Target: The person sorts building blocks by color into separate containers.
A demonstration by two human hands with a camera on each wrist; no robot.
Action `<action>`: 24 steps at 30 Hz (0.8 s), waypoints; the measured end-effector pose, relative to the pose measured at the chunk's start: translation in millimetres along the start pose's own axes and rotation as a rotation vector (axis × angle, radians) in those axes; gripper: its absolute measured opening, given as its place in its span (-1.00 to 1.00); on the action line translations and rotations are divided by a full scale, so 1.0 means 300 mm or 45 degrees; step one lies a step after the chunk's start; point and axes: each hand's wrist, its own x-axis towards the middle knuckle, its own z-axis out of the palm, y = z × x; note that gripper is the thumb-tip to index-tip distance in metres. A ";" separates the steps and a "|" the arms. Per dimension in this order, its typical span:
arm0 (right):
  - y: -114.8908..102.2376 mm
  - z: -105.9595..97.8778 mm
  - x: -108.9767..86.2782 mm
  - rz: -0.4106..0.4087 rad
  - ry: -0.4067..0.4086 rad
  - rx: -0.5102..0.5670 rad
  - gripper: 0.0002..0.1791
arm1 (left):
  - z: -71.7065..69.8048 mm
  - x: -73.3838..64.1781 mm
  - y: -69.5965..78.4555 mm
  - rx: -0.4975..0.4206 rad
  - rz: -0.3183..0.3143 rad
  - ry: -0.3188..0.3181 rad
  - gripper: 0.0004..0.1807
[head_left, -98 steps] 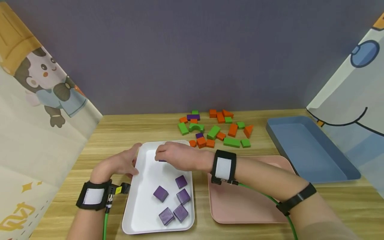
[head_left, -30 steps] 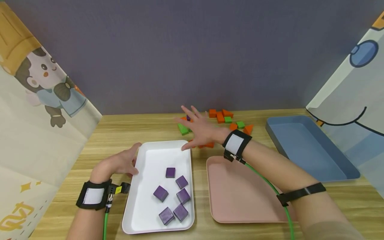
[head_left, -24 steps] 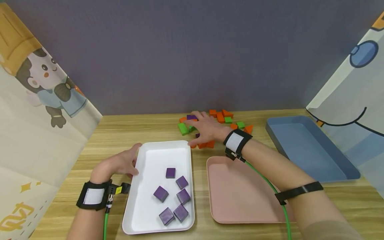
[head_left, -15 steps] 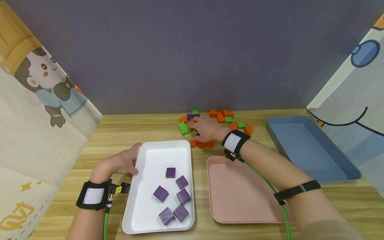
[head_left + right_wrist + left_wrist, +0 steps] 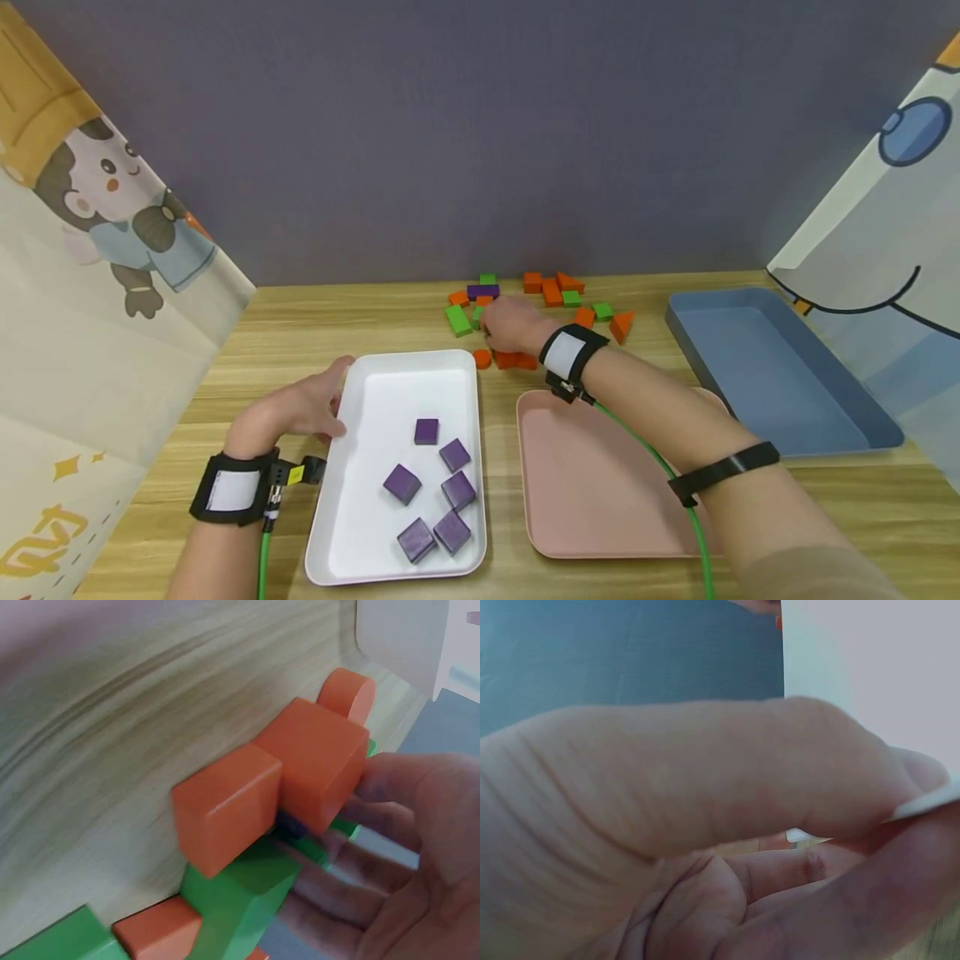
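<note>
My left hand (image 5: 307, 406) pinches the left rim of a white tray (image 5: 375, 400), thumb over the edge and fingers below, as the left wrist view shows. Several purple cubes (image 5: 402, 484) lie in the tray's near half. Among the loose blocks behind it, the fingers of my right hand (image 5: 516, 325) curl around a small purple block (image 5: 289, 825). Most of that block is hidden by the fingers and by an orange cube (image 5: 315, 754). Another orange block (image 5: 229, 806) and a green block (image 5: 244, 889) stand close beside it.
A pink tray (image 5: 600, 483) sits right of the white one, partly under my right forearm. Farther right is a blue tray (image 5: 780, 375). A long purple block (image 5: 483, 292), green blocks (image 5: 457, 320) and an orange triangle (image 5: 621, 326) lie toward the grey back wall (image 5: 480, 142).
My right hand let go of a purple cube in the white tray, moved to the loose blocks with spread fingers, then lowered and curled them around another purple block. My left hand stayed put.
</note>
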 end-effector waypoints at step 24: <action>-0.018 -0.005 -0.047 -0.065 0.179 0.152 -0.87 | 0.002 -0.006 -0.008 -0.002 0.017 0.006 0.04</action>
